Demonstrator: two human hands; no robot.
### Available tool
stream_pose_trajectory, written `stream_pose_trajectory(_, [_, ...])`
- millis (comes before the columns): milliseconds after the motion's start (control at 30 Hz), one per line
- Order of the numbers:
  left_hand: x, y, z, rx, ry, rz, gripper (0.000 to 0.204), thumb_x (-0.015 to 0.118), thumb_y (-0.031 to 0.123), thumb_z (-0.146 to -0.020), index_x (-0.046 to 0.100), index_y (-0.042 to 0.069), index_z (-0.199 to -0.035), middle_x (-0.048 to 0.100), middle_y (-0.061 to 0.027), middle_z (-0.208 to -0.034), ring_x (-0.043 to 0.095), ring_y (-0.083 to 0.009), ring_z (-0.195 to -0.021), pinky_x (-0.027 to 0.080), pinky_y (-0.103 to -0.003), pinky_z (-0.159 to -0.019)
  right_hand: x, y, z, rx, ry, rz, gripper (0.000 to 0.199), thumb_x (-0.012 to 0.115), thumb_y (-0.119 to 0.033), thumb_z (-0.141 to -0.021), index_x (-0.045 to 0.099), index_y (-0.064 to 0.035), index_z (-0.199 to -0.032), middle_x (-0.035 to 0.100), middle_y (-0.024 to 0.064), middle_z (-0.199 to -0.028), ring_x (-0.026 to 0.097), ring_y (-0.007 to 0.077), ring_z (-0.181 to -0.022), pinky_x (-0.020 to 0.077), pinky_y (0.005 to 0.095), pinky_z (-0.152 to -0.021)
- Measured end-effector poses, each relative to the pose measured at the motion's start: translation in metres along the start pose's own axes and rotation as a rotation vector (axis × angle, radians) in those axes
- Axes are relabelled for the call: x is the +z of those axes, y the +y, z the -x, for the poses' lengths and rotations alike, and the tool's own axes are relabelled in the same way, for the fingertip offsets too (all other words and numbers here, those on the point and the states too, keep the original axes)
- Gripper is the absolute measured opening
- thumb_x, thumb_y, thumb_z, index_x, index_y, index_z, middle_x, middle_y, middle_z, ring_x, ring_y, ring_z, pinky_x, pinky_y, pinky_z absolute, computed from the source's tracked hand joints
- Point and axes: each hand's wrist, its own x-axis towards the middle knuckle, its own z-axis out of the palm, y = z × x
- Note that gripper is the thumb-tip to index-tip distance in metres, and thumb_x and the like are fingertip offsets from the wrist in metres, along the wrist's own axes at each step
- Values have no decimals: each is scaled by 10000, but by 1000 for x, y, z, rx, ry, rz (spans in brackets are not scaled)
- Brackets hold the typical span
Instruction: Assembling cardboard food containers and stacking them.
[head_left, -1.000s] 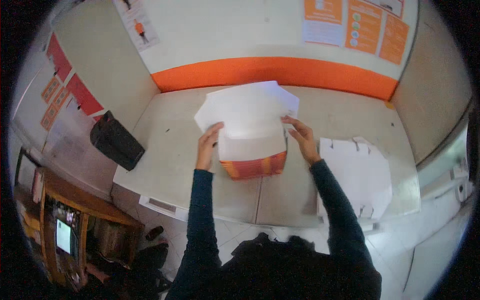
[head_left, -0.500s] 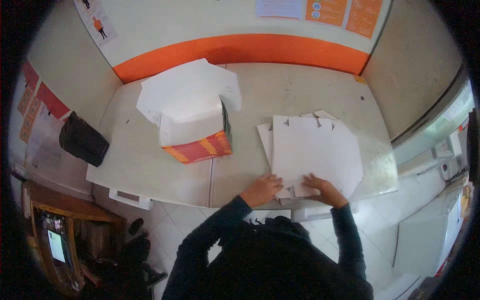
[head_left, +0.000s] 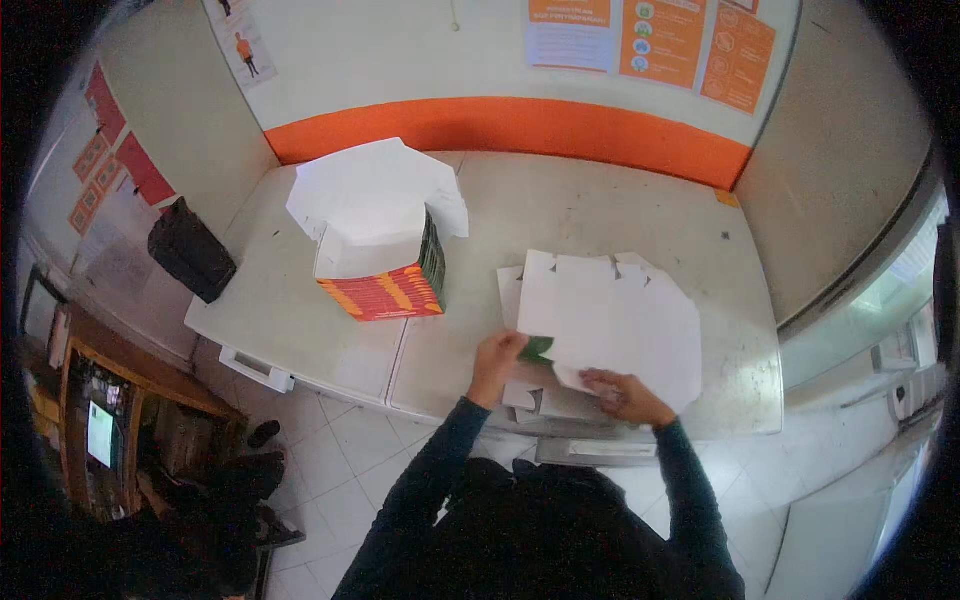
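Observation:
On the right half of the table lies a stack of flat cardboard box blanks, white side up. My left hand [head_left: 497, 368] pinches the near left corner of the top blank [head_left: 625, 310], where a flap turned up shows a green printed underside [head_left: 537, 349]. Along the near edge of that same blank, my right hand [head_left: 628, 397] has its fingers closed on the board. The near edge is lifted a little, and more blanks [head_left: 509, 287] show beneath. Left of the stack stands a folded box [head_left: 380, 292], red, orange and green outside, its white lid [head_left: 375, 185] raised.
A black case-like object [head_left: 192, 250] stands at the table's left edge. An orange-banded partition [head_left: 500, 120] with posters closes the back, and a side panel [head_left: 845, 110] rises at right. At lower left is a wooden cabinet [head_left: 150, 375] with a lit screen [head_left: 101, 434].
The near left corner of the top blank has come up, baring green print. My left hand has shifted left and up with it; both hands now grip the edge. The whole view has shifted.

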Motion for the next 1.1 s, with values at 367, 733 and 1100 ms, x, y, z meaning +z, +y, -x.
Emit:
stream_pose_trajectory(367, [52, 30, 7, 747, 33, -403, 118, 637, 54, -765, 586, 5, -860, 599, -72, -843, 579, -144, -711, 464, -275, -666, -37, -9, -22, 153, 589, -734, 165, 625, -74, -793, 536, 5, -907, 603, 67, -715, 552, 91, -608, 435, 238, -519])
stream_pose_trajectory(733, [54, 96, 52, 943, 486, -540, 56, 656, 48, -702, 661, 58, -757, 625, -44, -720, 570, -208, -688, 408, -305, -650, -39, -133, -23, -472, 692, 198, 162, 607, 17, -760, 567, -47, -903, 631, 115, -771, 619, 243, -630, 490, 306, -578])
stream_pose_trajectory(1100, [-44, 149, 211, 860, 750, -1012, 117, 658, 146, -703, 655, 157, -819, 622, 46, -824, 527, -144, -710, 305, -288, -693, 51, -242, -41, -1015, 175, -70, 151, 592, 65, -720, 596, -32, -836, 639, 103, -748, 610, 240, -629, 480, 301, -563])
